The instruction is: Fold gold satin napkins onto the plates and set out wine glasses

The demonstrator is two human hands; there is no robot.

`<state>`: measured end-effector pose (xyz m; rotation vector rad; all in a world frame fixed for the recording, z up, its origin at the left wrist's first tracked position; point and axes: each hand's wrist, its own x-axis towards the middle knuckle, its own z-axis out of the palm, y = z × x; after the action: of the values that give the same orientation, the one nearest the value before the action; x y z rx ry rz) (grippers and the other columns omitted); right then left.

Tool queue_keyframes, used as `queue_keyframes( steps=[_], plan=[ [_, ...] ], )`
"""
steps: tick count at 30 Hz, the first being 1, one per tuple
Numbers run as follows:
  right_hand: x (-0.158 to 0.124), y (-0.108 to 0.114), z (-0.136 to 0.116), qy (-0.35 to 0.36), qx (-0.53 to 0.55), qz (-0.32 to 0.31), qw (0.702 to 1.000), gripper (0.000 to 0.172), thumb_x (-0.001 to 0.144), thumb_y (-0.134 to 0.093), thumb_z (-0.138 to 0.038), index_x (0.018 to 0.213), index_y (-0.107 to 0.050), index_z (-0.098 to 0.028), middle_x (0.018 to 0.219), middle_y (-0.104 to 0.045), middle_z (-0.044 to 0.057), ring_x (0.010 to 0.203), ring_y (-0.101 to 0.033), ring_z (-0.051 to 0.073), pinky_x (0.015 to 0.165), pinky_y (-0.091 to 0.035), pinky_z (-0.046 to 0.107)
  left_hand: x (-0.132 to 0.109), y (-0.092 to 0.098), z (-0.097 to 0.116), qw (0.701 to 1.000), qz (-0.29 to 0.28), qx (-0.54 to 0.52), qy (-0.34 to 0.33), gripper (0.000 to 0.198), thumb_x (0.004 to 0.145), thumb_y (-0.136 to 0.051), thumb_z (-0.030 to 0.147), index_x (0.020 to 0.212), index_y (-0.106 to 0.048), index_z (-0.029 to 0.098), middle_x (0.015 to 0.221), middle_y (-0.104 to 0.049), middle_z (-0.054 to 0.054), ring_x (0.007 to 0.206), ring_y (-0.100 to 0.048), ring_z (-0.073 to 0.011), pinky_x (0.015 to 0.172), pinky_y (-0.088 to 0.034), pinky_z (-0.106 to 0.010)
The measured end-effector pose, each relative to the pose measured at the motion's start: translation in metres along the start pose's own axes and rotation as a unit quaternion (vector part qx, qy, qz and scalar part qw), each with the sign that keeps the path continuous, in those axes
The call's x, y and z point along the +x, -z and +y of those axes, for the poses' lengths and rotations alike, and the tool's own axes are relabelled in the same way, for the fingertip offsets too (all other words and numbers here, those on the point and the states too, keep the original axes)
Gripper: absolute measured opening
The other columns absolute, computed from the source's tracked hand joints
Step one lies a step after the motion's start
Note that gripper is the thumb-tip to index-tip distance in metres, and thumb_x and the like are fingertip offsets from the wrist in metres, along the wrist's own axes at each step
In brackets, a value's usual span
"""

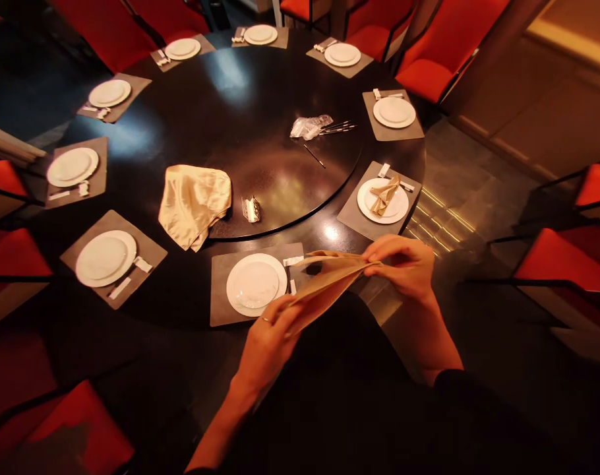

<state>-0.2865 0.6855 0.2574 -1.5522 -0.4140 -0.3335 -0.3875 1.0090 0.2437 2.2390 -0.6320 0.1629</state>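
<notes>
Left hand point(266, 349) and right hand point(399, 264), on my remote feed, pinched a tan satin napkin point(324, 284) between clenched fingers, pulling it taut to keep it spread just above a round white china plate point(255, 285).

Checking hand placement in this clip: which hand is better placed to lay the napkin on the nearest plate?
Probably the left hand: it grips the tan cloth napkin just below the white plate, while the right hand pinches its other end farther off.
</notes>
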Motion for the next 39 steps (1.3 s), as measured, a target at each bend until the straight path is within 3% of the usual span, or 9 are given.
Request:
queue_keyframes(
  steps=[4, 7, 12, 15, 18, 24, 28, 33, 39],
  plan=[
    [0.008, 0.047, -0.01, 0.02, 0.002, -0.042, 0.999, 0.027, 0.069, -0.106, -0.029, 0.085, -0.085, -0.023, 0.08, -0.079, 0.004, 0.072, -0.076, 0.019, 0.064, -0.063, 0.032, 0.008, 0.017, -0.01, 0.998, 0.003, 0.016, -0.056, 0.022, 0.1, -0.069, 0.01, 0.111, -0.079, 0.026, 0.096, -0.082, -0.005, 0.082, -0.077, -0.0186, 0.073, -0.062, -0.028],
    [0.024, 0.081, 0.0, 0.01, 0.028, -0.079, 0.996, 0.03, 0.067, -0.107, -0.032, 0.079, -0.082, -0.022, 0.075, -0.077, 0.003, 0.068, -0.074, 0.018, 0.061, -0.062, 0.031, 0.032, 0.025, -0.015, 0.992, 0.108, 0.005, -0.07, 0.006, 0.093, -0.083, 0.021, 0.093, -0.079, 0.025, 0.084, -0.079, -0.004, 0.077, -0.076, -0.0219, 0.07, -0.063, -0.035],
    [0.12, 0.104, 0.069, -0.044, 0.025, -0.107, 0.993, 0.048, 0.066, -0.106, -0.051, 0.079, -0.073, -0.018, 0.079, -0.073, 0.001, 0.077, -0.072, 0.016, 0.073, -0.063, 0.031, 0.159, 0.005, -0.063, 0.946, 0.323, 0.0, 0.032, 0.037, 0.082, -0.096, 0.032, 0.109, -0.075, 0.018, 0.097, -0.078, -0.004, 0.073, -0.069, -0.0131, 0.07, -0.06, -0.028],
    [0.197, 0.1, 0.114, -0.044, 0.019, -0.135, 0.99, 0.06, 0.067, -0.104, -0.059, 0.088, -0.068, -0.015, 0.086, -0.069, 0.0, 0.091, -0.071, 0.019, 0.083, -0.064, 0.035, 0.248, 0.001, -0.103, 0.962, 0.26, -0.018, 0.085, 0.048, 0.085, -0.095, 0.04, 0.114, -0.072, 0.011, 0.099, -0.076, -0.003, 0.072, -0.064, -0.009, 0.069, -0.057, -0.024],
    [0.232, 0.108, 0.129, -0.01, 0.03, -0.144, 0.989, 0.063, 0.07, -0.101, -0.061, 0.095, -0.066, -0.014, 0.096, -0.068, 0.002, 0.104, -0.07, 0.023, 0.092, -0.063, 0.042, 0.279, 0.001, -0.112, 0.949, 0.309, -0.029, 0.06, 0.045, 0.089, -0.091, 0.047, 0.1, -0.073, 0.008, 0.092, -0.075, -0.003, 0.082, -0.068, -0.0119, 0.079, -0.059, -0.028],
    [0.125, 0.152, 0.141, -0.074, 0.035, -0.124, 0.989, 0.053, 0.074, -0.101, -0.057, 0.093, -0.069, -0.019, 0.094, -0.071, 0.002, 0.095, -0.07, 0.02, 0.085, -0.061, 0.035, 0.165, -0.079, -0.082, 0.902, 0.409, -0.065, 0.124, 0.028, 0.084, -0.093, 0.04, 0.089, -0.078, 0.017, 0.087, -0.076, -0.003, 0.082, -0.072, -0.0163, 0.079, -0.058, -0.03],
    [0.016, 0.157, 0.227, -0.225, -0.002, -0.137, 0.965, 0.048, 0.081, -0.091, -0.059, 0.093, -0.07, -0.018, 0.09, -0.072, 0.002, 0.085, -0.066, 0.018, 0.083, -0.057, 0.032, 0.08, -0.203, -0.116, 0.884, 0.314, -0.141, 0.318, 0.016, 0.088, -0.084, 0.033, 0.094, -0.082, 0.019, 0.092, -0.079, -0.005, 0.087, -0.073, -0.0202, 0.082, -0.057, -0.03],
    [-0.085, 0.149, 0.342, -0.411, -0.086, -0.114, 0.9, 0.051, 0.073, -0.087, -0.066, 0.084, -0.063, -0.021, 0.087, -0.073, 0.005, 0.087, -0.067, 0.022, 0.086, -0.056, 0.033, 0.034, -0.331, -0.171, 0.835, 0.182, -0.164, 0.493, 0.005, 0.084, -0.077, 0.02, 0.087, -0.081, 0.019, 0.094, -0.08, -0.007, 0.095, -0.074, -0.0231, 0.095, -0.055, -0.032],
    [-0.158, 0.16, 0.394, -0.441, -0.163, -0.116, 0.875, 0.038, 0.076, -0.083, -0.05, 0.094, -0.07, -0.02, 0.092, -0.076, 0.006, 0.089, -0.066, 0.022, 0.092, -0.055, 0.033, -0.002, -0.375, -0.191, 0.802, 0.131, -0.164, 0.559, 0.005, 0.08, -0.08, 0.021, 0.084, -0.082, 0.02, 0.085, -0.078, -0.005, 0.087, -0.07, -0.0227, 0.093, -0.055, -0.032]
  ],
)
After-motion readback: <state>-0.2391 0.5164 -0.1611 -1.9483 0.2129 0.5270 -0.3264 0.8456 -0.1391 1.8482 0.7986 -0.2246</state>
